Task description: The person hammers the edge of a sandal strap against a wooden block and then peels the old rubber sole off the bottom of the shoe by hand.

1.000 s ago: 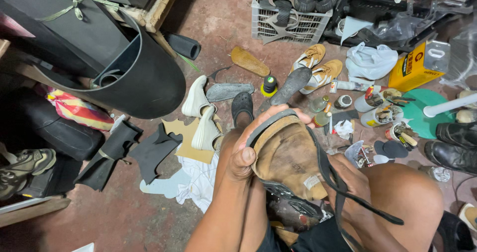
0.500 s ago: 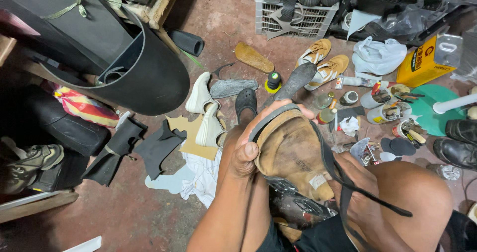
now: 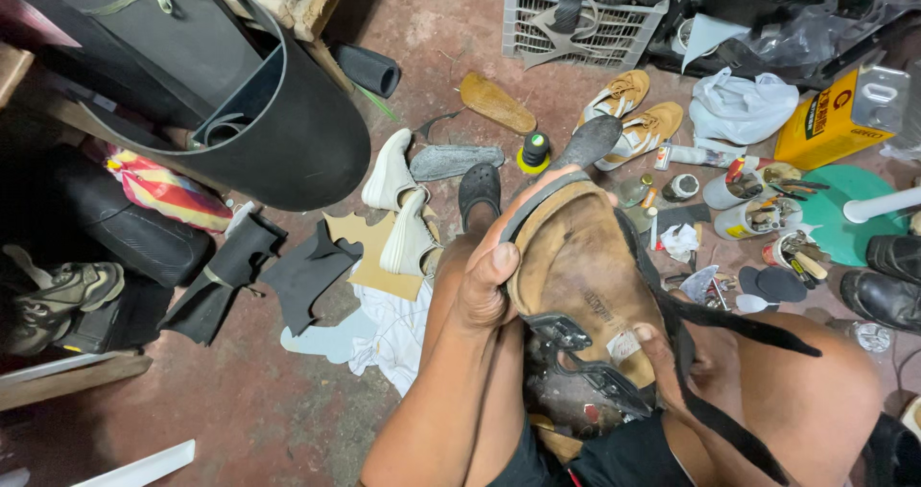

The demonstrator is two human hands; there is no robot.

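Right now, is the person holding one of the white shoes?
No, the left hand grips a worn brown sandal with black straps, while the white shoes lie on the floor.

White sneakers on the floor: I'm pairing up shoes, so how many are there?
2: one white sneaker beside the grey insole, the second white sneaker just below it on the cardboard. More may be hidden.

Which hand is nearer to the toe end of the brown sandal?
The left. The left hand grips the brown sandal along its edge close to the toe end, fingers curled over the rim. The right hand sits lower, near the heel end by the black strap.
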